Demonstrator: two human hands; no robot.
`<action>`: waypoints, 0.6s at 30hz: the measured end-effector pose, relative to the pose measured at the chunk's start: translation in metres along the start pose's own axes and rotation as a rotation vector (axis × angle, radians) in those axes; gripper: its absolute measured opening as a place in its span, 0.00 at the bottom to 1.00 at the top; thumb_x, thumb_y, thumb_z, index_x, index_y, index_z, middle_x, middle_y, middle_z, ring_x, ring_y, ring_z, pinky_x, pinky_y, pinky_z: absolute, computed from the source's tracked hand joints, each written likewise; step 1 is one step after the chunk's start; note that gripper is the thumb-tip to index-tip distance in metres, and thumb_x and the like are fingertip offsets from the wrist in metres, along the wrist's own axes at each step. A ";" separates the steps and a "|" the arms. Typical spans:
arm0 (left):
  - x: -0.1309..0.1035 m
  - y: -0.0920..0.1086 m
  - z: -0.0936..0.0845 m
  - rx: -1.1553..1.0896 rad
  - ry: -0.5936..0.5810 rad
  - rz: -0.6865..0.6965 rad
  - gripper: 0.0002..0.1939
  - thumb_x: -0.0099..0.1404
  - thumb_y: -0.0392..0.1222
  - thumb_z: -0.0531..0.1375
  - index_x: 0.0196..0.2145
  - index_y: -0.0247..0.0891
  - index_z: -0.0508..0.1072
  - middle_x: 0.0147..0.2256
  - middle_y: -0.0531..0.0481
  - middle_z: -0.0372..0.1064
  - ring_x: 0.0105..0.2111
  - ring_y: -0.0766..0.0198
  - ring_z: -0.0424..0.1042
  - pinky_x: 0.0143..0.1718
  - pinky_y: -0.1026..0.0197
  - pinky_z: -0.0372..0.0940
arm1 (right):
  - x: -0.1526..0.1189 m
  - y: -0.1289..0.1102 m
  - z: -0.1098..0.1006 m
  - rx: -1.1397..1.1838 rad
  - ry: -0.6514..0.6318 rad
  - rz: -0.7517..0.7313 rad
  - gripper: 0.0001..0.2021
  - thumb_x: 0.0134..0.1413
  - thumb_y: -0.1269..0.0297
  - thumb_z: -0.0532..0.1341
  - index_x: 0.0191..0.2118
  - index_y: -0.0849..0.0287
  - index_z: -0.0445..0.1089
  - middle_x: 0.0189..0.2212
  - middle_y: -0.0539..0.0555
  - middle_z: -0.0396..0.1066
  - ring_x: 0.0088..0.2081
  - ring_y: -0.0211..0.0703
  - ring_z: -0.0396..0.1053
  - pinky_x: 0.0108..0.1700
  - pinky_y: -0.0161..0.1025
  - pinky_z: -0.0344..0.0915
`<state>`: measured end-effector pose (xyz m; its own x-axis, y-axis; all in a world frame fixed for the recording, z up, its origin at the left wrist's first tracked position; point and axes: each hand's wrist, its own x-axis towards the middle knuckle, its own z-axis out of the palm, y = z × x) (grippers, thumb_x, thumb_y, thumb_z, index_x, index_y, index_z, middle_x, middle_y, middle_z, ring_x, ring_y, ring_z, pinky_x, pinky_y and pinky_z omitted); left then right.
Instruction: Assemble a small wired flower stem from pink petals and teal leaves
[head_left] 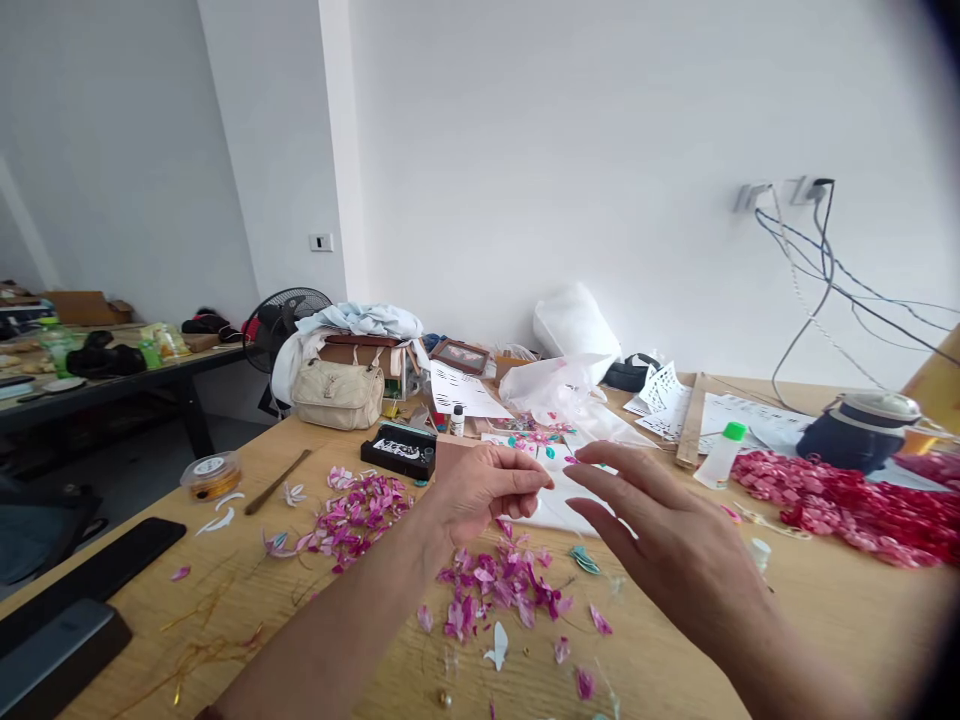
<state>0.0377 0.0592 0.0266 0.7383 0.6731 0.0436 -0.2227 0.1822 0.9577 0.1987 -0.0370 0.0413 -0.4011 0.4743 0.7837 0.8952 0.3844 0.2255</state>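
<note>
My left hand point(495, 490) is raised over the table, thumb and fingers pressed together in a pinch. Whatever sits between those fingertips is too small to make out. Just to its right, my right hand point(660, 525) holds nothing visible, its fingers stretched and apart. Below both hands lies a loose pile of pink-purple petals point(502, 580). A second heap of similar petals point(352, 520) spreads left of my left forearm. Teal petals point(585, 560) lie under my right hand. Behind the hands, pink and teal flower pieces point(536, 440) rest by a white sheet point(559, 512), partly hidden.
A green-capped bottle point(721, 458) and red-pink strands point(847, 500) are at right, near a dark blue jug point(855, 432). Leftward are a black tray point(397, 455), a wire spool point(211, 476), a wooden stick point(277, 482) and a phone point(64, 645). A beige bag point(337, 392) stands behind.
</note>
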 end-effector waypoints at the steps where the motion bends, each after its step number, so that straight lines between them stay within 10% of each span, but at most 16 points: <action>1: 0.000 0.000 0.000 -0.011 -0.020 -0.016 0.11 0.48 0.41 0.67 0.26 0.31 0.73 0.17 0.54 0.63 0.18 0.75 0.60 0.21 0.69 0.50 | -0.001 0.001 0.003 -0.024 -0.031 -0.015 0.08 0.59 0.70 0.52 0.41 0.57 0.66 0.42 0.57 0.71 0.30 0.41 0.73 0.26 0.34 0.64; 12: 0.003 -0.004 -0.004 -0.025 -0.108 -0.056 0.11 0.48 0.42 0.67 0.26 0.32 0.73 0.17 0.54 0.64 0.17 0.75 0.61 0.18 0.69 0.48 | -0.004 0.002 0.009 0.172 -0.029 -0.040 0.11 0.56 0.78 0.49 0.36 0.58 0.66 0.37 0.55 0.75 0.32 0.36 0.74 0.28 0.28 0.65; 18: -0.002 -0.002 0.003 0.096 -0.039 -0.015 0.10 0.50 0.42 0.65 0.26 0.32 0.73 0.18 0.54 0.64 0.19 0.74 0.61 0.21 0.68 0.51 | 0.000 -0.005 0.012 0.211 -0.055 0.196 0.10 0.54 0.74 0.50 0.28 0.57 0.65 0.21 0.48 0.70 0.21 0.34 0.68 0.22 0.29 0.58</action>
<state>0.0388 0.0550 0.0260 0.7660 0.6418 0.0379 -0.1504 0.1216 0.9811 0.1915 -0.0290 0.0333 -0.2399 0.5959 0.7664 0.8986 0.4351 -0.0570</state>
